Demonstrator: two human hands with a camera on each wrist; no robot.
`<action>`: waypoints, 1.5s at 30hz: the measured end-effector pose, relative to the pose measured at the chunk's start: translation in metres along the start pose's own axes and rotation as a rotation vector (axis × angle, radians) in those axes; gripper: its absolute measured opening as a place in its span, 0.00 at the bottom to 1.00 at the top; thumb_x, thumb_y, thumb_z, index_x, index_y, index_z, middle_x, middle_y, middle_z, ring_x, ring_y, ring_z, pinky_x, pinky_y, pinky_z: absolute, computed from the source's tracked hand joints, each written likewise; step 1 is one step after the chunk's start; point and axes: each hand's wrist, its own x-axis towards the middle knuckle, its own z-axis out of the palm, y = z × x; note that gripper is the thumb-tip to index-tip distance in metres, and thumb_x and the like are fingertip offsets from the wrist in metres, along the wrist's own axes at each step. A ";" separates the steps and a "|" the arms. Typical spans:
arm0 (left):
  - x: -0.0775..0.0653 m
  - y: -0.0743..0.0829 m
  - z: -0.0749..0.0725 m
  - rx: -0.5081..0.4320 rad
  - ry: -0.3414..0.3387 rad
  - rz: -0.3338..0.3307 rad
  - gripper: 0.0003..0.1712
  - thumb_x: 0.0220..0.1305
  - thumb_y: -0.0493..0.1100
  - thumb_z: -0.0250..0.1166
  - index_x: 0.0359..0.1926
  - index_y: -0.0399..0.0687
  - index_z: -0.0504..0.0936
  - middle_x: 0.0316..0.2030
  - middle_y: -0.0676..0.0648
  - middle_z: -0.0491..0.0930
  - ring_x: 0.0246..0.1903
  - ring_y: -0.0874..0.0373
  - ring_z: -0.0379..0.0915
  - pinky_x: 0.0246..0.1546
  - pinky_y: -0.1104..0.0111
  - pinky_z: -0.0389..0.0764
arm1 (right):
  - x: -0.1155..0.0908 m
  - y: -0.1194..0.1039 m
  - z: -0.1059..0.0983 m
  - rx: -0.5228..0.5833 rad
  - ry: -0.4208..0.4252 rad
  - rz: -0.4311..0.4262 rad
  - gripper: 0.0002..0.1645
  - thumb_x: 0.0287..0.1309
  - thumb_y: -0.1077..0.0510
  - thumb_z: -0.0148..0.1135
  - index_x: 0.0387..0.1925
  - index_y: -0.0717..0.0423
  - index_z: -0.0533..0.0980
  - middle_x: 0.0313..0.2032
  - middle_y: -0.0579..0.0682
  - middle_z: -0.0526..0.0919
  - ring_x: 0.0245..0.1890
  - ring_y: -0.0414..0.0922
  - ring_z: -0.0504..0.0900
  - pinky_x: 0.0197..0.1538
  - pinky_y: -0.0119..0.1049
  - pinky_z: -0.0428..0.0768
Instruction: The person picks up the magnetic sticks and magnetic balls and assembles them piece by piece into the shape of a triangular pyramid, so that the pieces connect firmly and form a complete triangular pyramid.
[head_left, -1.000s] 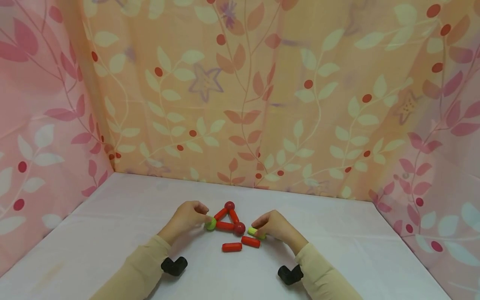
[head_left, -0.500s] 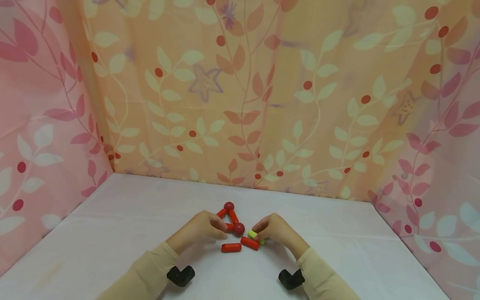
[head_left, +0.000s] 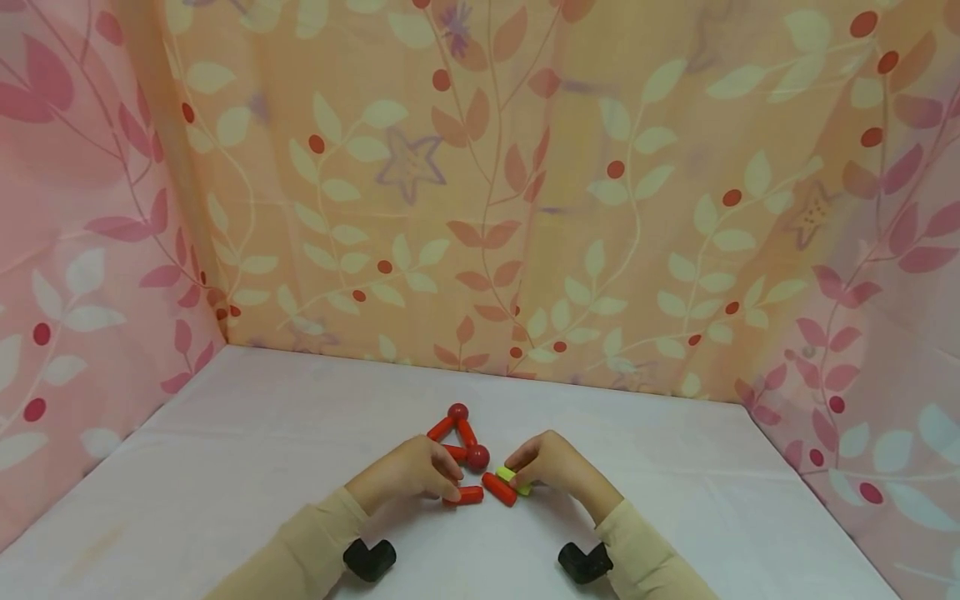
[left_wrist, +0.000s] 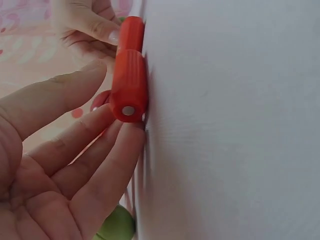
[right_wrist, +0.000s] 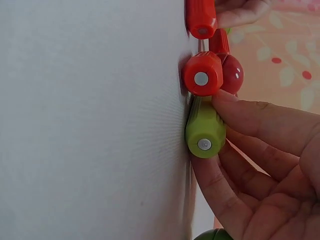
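In the head view my left hand (head_left: 414,477) reaches to a red magnetic rod (head_left: 471,495). The left wrist view shows its fingertips against that rod (left_wrist: 130,87), the thumb standing off it. My right hand (head_left: 561,468) pinches a yellow-green magnetic rod (head_left: 506,473) between thumb and fingers, low at the table; its metal end (right_wrist: 204,144) faces the right wrist camera. Between the hands lies a second red rod (head_left: 499,489), right beside the yellow-green one. Behind them is a triangle of red rods (head_left: 467,432) with red balls (head_left: 477,457); my left hand hides its left corner.
A white cloth (head_left: 645,483) covers the table. Patterned curtains (head_left: 495,208) stand along the back and both sides. A green ball (left_wrist: 118,223) shows below the left fingers in the left wrist view, and another green ball (right_wrist: 214,235) at the right wrist view's bottom edge.
My left hand has left the triangle's green corner ball and come right and nearer to the front red rod. My right hand has drawn the yellow-green rod slightly nearer, alongside the second red rod.
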 end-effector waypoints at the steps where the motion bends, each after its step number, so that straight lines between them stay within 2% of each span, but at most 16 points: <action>1: 0.001 0.000 0.000 -0.004 -0.002 0.003 0.08 0.51 0.39 0.77 0.35 0.47 0.89 0.31 0.53 0.84 0.31 0.59 0.75 0.35 0.70 0.79 | 0.000 0.000 0.000 0.003 -0.001 0.000 0.10 0.49 0.65 0.75 0.36 0.57 0.88 0.35 0.49 0.89 0.33 0.40 0.81 0.43 0.37 0.86; 8: 0.003 0.002 0.003 0.016 0.001 0.024 0.08 0.49 0.36 0.78 0.33 0.46 0.89 0.28 0.52 0.83 0.28 0.59 0.74 0.32 0.71 0.79 | 0.001 0.004 0.000 0.031 -0.008 -0.008 0.10 0.49 0.64 0.75 0.37 0.57 0.88 0.36 0.49 0.89 0.34 0.40 0.81 0.43 0.36 0.85; 15: 0.002 0.004 0.004 0.055 -0.009 0.004 0.05 0.50 0.37 0.77 0.30 0.48 0.89 0.27 0.52 0.83 0.29 0.58 0.73 0.31 0.71 0.77 | 0.000 0.006 0.001 0.060 0.000 -0.025 0.11 0.49 0.63 0.75 0.38 0.57 0.88 0.37 0.50 0.89 0.35 0.41 0.81 0.44 0.37 0.85; 22: 0.000 0.001 -0.006 0.039 -0.003 0.004 0.06 0.50 0.36 0.75 0.32 0.48 0.90 0.32 0.52 0.82 0.32 0.57 0.73 0.33 0.70 0.75 | 0.001 0.004 0.001 0.071 0.028 -0.050 0.10 0.49 0.63 0.75 0.38 0.56 0.88 0.38 0.50 0.90 0.37 0.41 0.81 0.45 0.38 0.85; 28: 0.001 0.000 -0.021 -0.005 0.046 0.021 0.08 0.50 0.37 0.75 0.35 0.48 0.90 0.32 0.52 0.84 0.34 0.57 0.74 0.35 0.69 0.75 | 0.000 -0.002 0.000 0.080 0.058 -0.068 0.11 0.49 0.64 0.74 0.38 0.57 0.88 0.38 0.51 0.90 0.36 0.41 0.81 0.42 0.37 0.85; 31: 0.002 -0.001 -0.029 -0.042 0.106 0.038 0.09 0.51 0.38 0.74 0.36 0.49 0.90 0.34 0.53 0.86 0.37 0.58 0.75 0.37 0.68 0.74 | 0.001 -0.004 -0.001 0.094 0.077 -0.068 0.11 0.49 0.64 0.74 0.38 0.57 0.88 0.38 0.52 0.90 0.34 0.41 0.81 0.41 0.36 0.85; 35: 0.003 -0.001 -0.041 -0.085 0.191 0.032 0.10 0.54 0.41 0.73 0.39 0.50 0.90 0.40 0.53 0.86 0.45 0.56 0.75 0.49 0.59 0.74 | 0.004 -0.010 -0.001 0.124 0.109 -0.051 0.12 0.51 0.64 0.73 0.40 0.57 0.87 0.40 0.52 0.89 0.36 0.41 0.82 0.43 0.36 0.85; 38: 0.005 -0.004 -0.048 -0.116 0.231 0.018 0.11 0.55 0.43 0.73 0.42 0.50 0.90 0.43 0.52 0.86 0.51 0.53 0.74 0.57 0.50 0.71 | 0.006 -0.014 -0.001 0.151 0.128 -0.038 0.13 0.52 0.63 0.73 0.42 0.56 0.87 0.41 0.51 0.89 0.37 0.42 0.82 0.45 0.37 0.85; 45: 0.012 -0.012 -0.053 -0.119 0.285 -0.019 0.13 0.57 0.45 0.73 0.45 0.51 0.89 0.48 0.49 0.86 0.55 0.50 0.73 0.58 0.49 0.72 | 0.012 -0.018 0.002 0.221 0.139 -0.053 0.14 0.53 0.64 0.72 0.44 0.57 0.87 0.42 0.52 0.89 0.41 0.43 0.82 0.49 0.38 0.85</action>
